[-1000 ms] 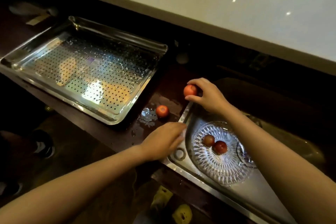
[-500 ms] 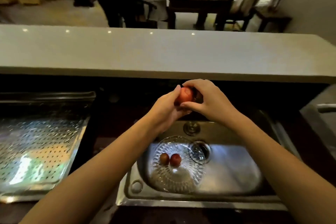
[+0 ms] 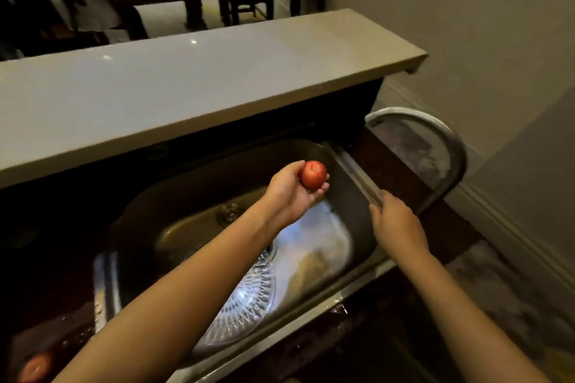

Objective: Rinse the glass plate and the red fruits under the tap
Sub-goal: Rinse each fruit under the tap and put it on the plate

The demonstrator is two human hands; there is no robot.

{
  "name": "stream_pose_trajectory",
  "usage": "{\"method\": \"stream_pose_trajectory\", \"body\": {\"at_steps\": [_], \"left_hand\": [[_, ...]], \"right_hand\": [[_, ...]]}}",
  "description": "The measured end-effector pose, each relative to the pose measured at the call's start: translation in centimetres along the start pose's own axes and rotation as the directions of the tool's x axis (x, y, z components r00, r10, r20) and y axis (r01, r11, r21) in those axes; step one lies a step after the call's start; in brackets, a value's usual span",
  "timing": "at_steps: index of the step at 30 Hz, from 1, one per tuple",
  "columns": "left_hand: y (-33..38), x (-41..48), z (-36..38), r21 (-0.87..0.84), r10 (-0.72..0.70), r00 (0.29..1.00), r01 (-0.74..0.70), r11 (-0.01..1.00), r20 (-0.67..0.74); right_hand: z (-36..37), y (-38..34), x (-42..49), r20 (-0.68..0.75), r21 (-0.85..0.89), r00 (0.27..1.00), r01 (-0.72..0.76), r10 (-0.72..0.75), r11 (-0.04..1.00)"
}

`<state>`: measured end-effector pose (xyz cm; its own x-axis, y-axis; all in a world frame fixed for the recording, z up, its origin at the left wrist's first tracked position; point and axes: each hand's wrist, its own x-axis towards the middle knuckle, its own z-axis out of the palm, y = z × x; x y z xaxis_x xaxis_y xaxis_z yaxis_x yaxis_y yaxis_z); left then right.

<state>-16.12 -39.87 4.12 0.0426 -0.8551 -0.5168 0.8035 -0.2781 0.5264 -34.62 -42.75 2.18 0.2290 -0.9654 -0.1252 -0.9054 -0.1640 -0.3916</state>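
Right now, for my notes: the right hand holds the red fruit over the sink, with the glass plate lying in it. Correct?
No, the head view shows the left hand holding the red fruit over the sink; the glass plate lies in it.

The sink's (image 3: pixel 348 196) right floor lies open; the glass plate (image 3: pixel 249 295) fills its near-left, and the tap (image 3: pixel 449 146) arches by its right rim.

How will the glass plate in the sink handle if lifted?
The glass plate looks like rigid patterned glass, so probably breakable if knocked against the steel sink. Lying flat in the sink, it likely must be lifted by its rim; smooth glass may slip.
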Motion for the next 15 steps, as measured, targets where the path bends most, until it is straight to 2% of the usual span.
{"method": "stream_pose_trajectory", "body": {"at_steps": [3, 5, 10, 15], "left_hand": [[-1.4, 2.2, 1.9, 0.019, -0.069, 0.998, 0.069, 0.997, 0.004], [-1.9, 3.4, 3.1, 0.020, -0.094, 0.996, 0.094, 0.995, 0.006], [-3.0, 6.0, 5.4, 0.045, -0.107, 0.994, 0.106, 0.993, 0.008], [-3.0, 7.3, 6.3, 0.062, -0.106, 0.994, 0.105, 0.993, 0.020]], "right_hand": [[1.7, 1.7, 0.5, 0.001, -0.015, 0.996, -0.085, 0.085, 0.996], [2.4, 2.6, 0.8, -0.005, 0.046, 0.993, -0.115, 0.116, 0.992], [3.5, 3.3, 1.3, -0.063, 0.239, 0.983, -0.154, 0.174, 0.959], [4.2, 3.0, 1.9, -0.144, 0.267, 0.967, -0.167, 0.210, 0.949]]}}
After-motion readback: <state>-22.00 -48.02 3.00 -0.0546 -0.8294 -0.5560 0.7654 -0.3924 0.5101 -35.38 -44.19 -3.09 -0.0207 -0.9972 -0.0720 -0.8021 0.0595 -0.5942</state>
